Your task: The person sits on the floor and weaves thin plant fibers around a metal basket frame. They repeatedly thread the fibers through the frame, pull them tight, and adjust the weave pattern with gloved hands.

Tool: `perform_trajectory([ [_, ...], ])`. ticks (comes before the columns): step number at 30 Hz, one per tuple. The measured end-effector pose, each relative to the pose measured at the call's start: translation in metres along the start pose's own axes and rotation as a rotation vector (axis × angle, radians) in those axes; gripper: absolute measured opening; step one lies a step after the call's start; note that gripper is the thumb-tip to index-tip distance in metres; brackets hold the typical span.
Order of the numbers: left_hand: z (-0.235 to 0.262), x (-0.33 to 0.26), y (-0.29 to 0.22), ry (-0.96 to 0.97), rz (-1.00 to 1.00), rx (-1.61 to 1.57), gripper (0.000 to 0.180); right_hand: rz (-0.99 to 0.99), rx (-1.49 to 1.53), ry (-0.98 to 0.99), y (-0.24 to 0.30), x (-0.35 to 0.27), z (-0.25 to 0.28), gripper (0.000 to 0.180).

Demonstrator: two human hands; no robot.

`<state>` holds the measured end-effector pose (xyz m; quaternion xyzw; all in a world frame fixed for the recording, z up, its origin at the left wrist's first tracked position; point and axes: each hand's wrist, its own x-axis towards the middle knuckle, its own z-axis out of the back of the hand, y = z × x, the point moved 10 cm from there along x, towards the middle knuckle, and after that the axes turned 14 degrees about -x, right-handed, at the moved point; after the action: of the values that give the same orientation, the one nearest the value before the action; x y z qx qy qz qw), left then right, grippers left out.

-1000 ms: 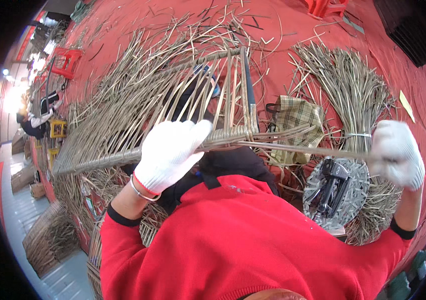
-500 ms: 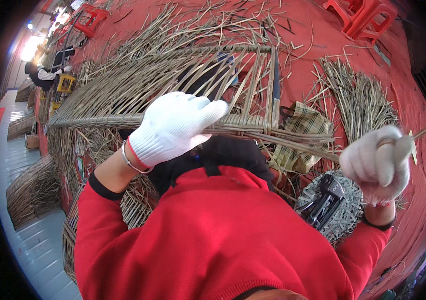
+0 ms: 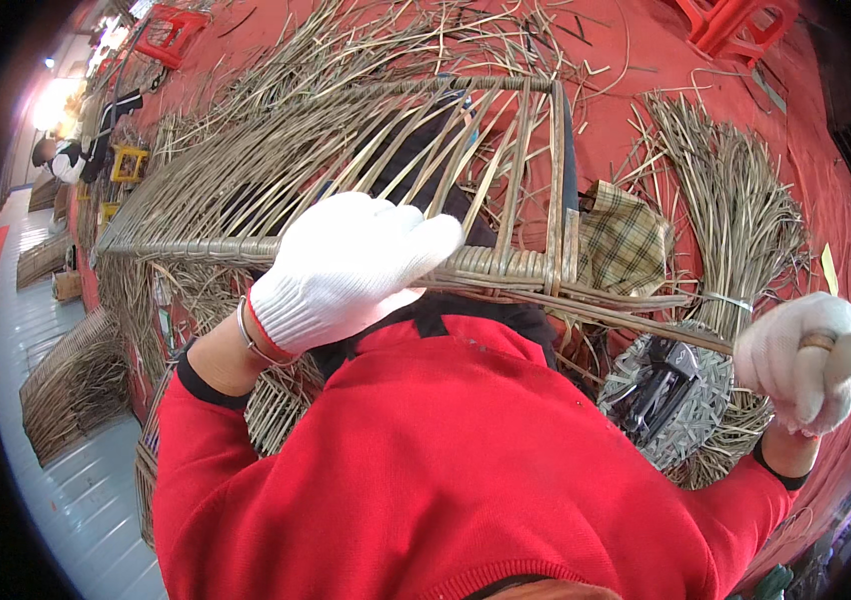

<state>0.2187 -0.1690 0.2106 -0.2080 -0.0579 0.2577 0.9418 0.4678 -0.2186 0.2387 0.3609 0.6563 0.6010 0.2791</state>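
A woven wicker panel (image 3: 506, 262) with an angled frame lies across my lap, its slats running slantwise between two wrapped rails. My left hand (image 3: 356, 268), in a white knit glove, is closed round the near rail toward its right part; that stretch of rail is hidden under the glove. Far out to the right, my gloved right hand (image 3: 801, 362) is closed in a fist on a long brown wicker strip (image 3: 666, 328). The strip stretches taut-looking from the panel's near right corner, and its tip pokes out past the fist. Other strand ends (image 3: 646, 300) stick out beside it.
Right of my lap, a black hand tool (image 3: 658, 385) rests on a round woven seat (image 3: 711, 400). A tied strip bundle (image 3: 731, 205) and checked cloth (image 3: 626, 245) lie beyond. Loose strips (image 3: 346, 45) cover the red floor. Red stools (image 3: 741, 25) stand far right; another person (image 3: 71, 160) is far left.
My right hand has moved farther right and a little nearer me, still closed on the strip. My left hand keeps its hold on the rail.
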Motion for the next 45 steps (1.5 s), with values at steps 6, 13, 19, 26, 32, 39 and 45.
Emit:
perform_trajectory([
  [6,0.000,-0.006,0.002,-0.005,0.041,0.053,0.038,0.155,0.205,0.092,0.008,-0.003,0.017,0.072],
  [13,0.000,-0.009,-0.002,-0.062,0.037,0.052,0.046,0.006,0.123,-0.701,-0.141,0.000,0.157,0.049],
  [19,-0.015,-0.006,-0.003,-0.009,0.088,0.079,0.045,-0.133,-0.049,-0.255,-0.250,0.106,0.190,0.027],
  [26,-0.024,-0.011,-0.009,-0.119,-0.037,0.084,0.030,-0.123,0.161,-0.366,-0.309,0.194,0.219,0.021],
  [32,-0.035,-0.009,-0.004,-0.063,-0.001,0.085,0.028,-0.169,0.428,-0.597,-0.347,0.230,0.213,0.023],
  [39,-0.038,-0.006,-0.002,-0.042,0.002,0.077,0.028,-0.247,0.341,-0.852,-0.373,0.231,0.224,0.025],
  [45,-0.038,-0.007,-0.001,-0.085,-0.009,0.081,0.029,-0.245,0.461,-1.023,-0.401,0.232,0.228,0.026],
])
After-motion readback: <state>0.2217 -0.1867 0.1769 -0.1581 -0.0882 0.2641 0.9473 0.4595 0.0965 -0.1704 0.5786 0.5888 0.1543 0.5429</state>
